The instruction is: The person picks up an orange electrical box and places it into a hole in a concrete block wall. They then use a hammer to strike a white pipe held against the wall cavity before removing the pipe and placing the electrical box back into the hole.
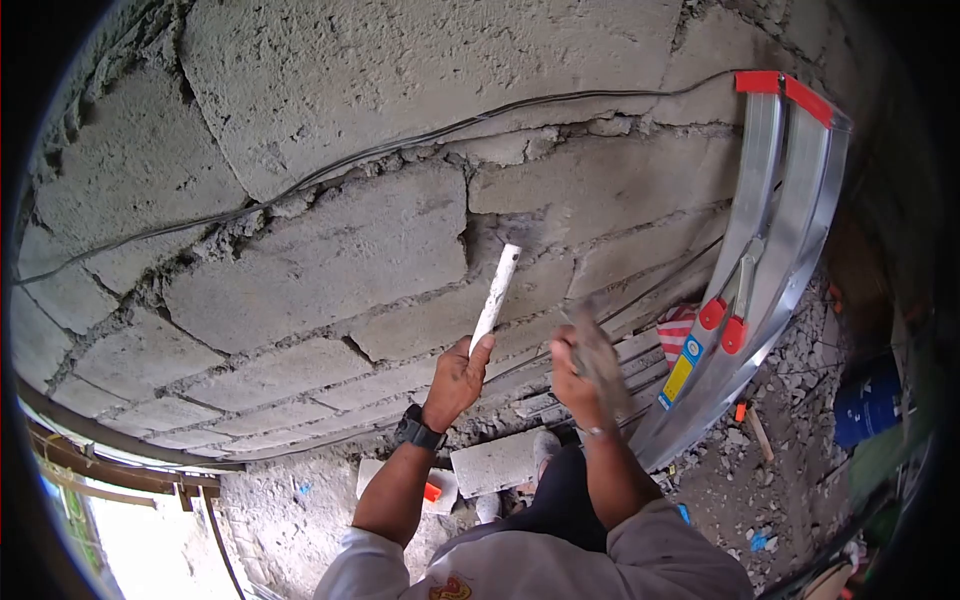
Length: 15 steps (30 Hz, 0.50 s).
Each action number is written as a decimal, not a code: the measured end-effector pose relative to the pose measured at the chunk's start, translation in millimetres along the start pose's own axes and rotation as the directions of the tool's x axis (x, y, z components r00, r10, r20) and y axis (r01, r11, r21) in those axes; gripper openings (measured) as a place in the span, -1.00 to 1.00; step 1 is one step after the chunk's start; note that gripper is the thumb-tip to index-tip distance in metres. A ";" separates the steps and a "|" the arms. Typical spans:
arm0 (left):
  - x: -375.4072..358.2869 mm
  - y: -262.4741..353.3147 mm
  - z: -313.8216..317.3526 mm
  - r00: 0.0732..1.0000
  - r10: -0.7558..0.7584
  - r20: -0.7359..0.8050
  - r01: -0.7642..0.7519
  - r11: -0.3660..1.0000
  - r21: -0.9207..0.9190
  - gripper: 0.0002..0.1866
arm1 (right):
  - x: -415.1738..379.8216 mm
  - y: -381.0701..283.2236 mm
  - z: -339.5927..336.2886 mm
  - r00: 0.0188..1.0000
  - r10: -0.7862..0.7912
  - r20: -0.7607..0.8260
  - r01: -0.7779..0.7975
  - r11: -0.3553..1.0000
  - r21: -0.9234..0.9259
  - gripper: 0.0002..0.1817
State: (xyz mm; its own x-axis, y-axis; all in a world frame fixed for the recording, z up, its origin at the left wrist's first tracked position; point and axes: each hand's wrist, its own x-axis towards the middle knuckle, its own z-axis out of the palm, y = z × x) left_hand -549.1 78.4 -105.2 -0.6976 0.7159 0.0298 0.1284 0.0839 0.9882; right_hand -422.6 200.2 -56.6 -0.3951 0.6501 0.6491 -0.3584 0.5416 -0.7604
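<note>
My left hand (462, 380) is closed round the lower end of a white tube (494, 300). The tube points up toward the block wall (350, 235), and its upper end, with a small dark hole, lies near a broken hollow between blocks. To the right, my right hand (577, 377) is closed on a greyish, motion-blurred object (600, 362), too smeared to make out. The two hands are apart. A black watch sits on my left wrist and a thin band on the right.
An aluminium ladder (765, 200) with red caps stands at the right against the wall. A black cable (400, 145) runs across the blocks. Rubble (725, 490), a loose block (495, 463) and a blue container (868, 402) are on the ground.
</note>
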 end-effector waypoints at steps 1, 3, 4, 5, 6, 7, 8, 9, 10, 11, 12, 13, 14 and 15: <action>-0.3 -2.3 3.4 1.000 -0.002 0.004 0.002 1.000 -0.004 -0.50 | 4.0 26.6 6.3 0.995 0.041 0.086 -0.021 0.973 -0.231 -0.80; 0.8 -4.4 6.3 0.999 0.021 -0.024 -0.021 1.000 -0.022 -0.50 | 3.2 40.7 2.3 0.963 0.210 0.166 -0.119 0.892 -0.437 -0.76; 5.0 4.2 3.9 0.999 0.030 -0.027 -0.030 0.999 -0.016 -0.50 | 9.4 26.4 2.0 0.966 0.201 0.164 -0.114 0.896 -0.430 -0.76; 3.6 13.1 1.6 0.999 -0.034 0.002 0.034 0.996 -0.086 -0.51 | 11.5 6.0 -1.9 0.982 0.120 0.148 -0.054 0.921 -0.386 -0.78; -3.2 15.3 1.1 0.993 -0.110 0.046 0.116 0.981 -0.153 -0.51 | 8.6 -17.1 -7.0 0.991 0.057 0.122 -0.010 0.936 -0.351 -0.79; -4.8 13.0 2.3 0.992 -0.116 0.048 0.122 0.981 -0.153 -0.51 | 9.2 -30.9 -11.8 0.976 -0.146 0.162 0.191 0.930 -0.315 -0.83; -3.2 12.1 2.8 0.991 -0.120 0.062 0.130 0.973 -0.192 -0.52 | 6.9 -35.2 -10.0 0.987 -0.130 0.096 0.146 0.970 -0.193 -0.83; -1.0 12.1 1.9 0.990 -0.122 0.075 0.136 0.964 -0.227 -0.52 | 4.6 -39.7 -8.2 0.993 -0.113 0.029 0.114 0.991 -0.062 -0.82; 0.6 11.1 0.7 0.991 -0.117 0.072 0.130 0.966 -0.223 -0.52 | 10.9 -26.2 -2.4 0.976 -0.218 -0.006 0.218 0.976 -0.006 -0.81; -0.2 8.9 0.4 0.990 -0.116 0.076 0.129 0.970 -0.206 -0.52 | 17.1 -12.7 3.3 0.946 -0.321 -0.040 0.322 0.946 0.042 -0.81; -1.1 9.0 0.7 0.990 -0.112 0.081 0.125 0.974 -0.189 -0.51 | 25.0 12.4 7.1 0.984 -0.091 0.152 0.129 0.957 -0.260 -0.79; -3.8 11.9 0.5 0.991 -0.109 0.081 0.122 0.975 -0.187 -0.51 | 30.3 18.8 9.0 0.948 0.191 0.253 -0.017 0.827 -0.563 -0.77; -5.7 16.0 -2.5 0.981 -0.159 0.115 0.185 0.946 -0.266 -0.49 | 26.9 15.8 6.5 0.952 0.188 0.244 -0.020 0.829 -0.560 -0.77; -2.4 19.9 -4.9 0.969 -0.197 0.150 0.238 0.907 -0.346 -0.47 | 29.0 4.4 4.5 0.956 0.186 0.229 -0.037 0.845 -0.533 -0.77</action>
State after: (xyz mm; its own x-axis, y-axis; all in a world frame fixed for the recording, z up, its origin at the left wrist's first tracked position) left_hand -548.3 74.9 -84.9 -0.5950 0.7814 -0.1883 -0.2938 0.0067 0.9558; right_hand -439.4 219.0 -41.1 -0.6375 0.5999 0.4834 0.1622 0.7179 -0.6770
